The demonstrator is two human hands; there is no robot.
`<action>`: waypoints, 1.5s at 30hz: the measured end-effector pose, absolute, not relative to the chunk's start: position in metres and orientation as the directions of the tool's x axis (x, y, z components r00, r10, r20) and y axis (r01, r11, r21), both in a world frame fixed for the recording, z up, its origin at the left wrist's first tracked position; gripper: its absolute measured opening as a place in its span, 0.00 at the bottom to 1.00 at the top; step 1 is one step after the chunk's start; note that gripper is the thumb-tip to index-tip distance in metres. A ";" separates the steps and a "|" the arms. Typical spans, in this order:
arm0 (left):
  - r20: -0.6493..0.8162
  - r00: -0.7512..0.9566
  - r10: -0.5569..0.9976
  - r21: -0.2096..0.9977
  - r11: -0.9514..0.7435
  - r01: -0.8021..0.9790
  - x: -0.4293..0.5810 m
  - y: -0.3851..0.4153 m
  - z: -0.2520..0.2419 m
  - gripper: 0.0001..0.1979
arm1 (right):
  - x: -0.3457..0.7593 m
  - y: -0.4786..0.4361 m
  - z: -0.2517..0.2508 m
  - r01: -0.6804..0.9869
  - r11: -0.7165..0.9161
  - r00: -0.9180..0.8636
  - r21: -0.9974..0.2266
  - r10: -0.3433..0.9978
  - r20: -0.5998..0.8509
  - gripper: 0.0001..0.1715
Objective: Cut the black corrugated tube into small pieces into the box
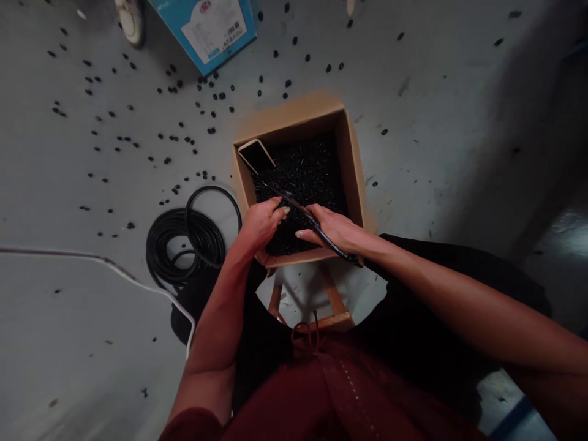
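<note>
Over the black plastic pellets (305, 168) in the open brown cardboard box (343, 160) at frame centre, our right hand (333, 228) closes its fingers (312, 214) on a thin black cable (342, 250), our left hand (261, 223) curling narrowly beside it, its hold unclear.

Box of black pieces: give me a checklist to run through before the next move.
Right hand on cable: ok, the cable runs through its grip.
Left hand on cable: cannot tell, its fingers sit close beside it.
Phone away from hands: ok, it lies in the far corner of the box.
All pieces inside box: not ok, many lie on the floor.
Coil free of tangles: cannot tell, its loops overlap.
</note>
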State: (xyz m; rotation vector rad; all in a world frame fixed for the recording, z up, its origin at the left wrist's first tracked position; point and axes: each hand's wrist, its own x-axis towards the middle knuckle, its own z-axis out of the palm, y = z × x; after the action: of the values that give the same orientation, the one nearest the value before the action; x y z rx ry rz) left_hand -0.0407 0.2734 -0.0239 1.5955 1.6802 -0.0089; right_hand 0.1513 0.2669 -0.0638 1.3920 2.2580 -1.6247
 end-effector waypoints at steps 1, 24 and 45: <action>-0.543 0.121 0.831 0.492 0.198 0.848 -0.040 0.273 -0.025 0.14 | 0.151 0.266 -0.065 0.669 0.058 -0.598 -0.741 0.635 -0.489 0.31; -0.713 0.059 0.699 0.097 0.016 0.995 -0.036 0.260 -0.061 0.16 | 0.144 0.247 -0.091 0.823 -0.033 -0.479 -0.567 0.495 -0.725 0.15; -0.435 -0.070 0.898 0.506 0.307 0.806 -0.038 0.269 -0.030 0.14 | 0.149 0.279 -0.073 0.603 -0.209 -0.498 -0.770 0.656 -0.568 0.14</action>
State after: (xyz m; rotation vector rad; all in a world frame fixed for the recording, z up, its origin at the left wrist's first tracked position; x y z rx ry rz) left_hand -0.0381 0.2691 -0.0298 1.5142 1.8859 0.1696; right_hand 0.1494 0.2789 -0.0733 1.5959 2.0028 -1.8957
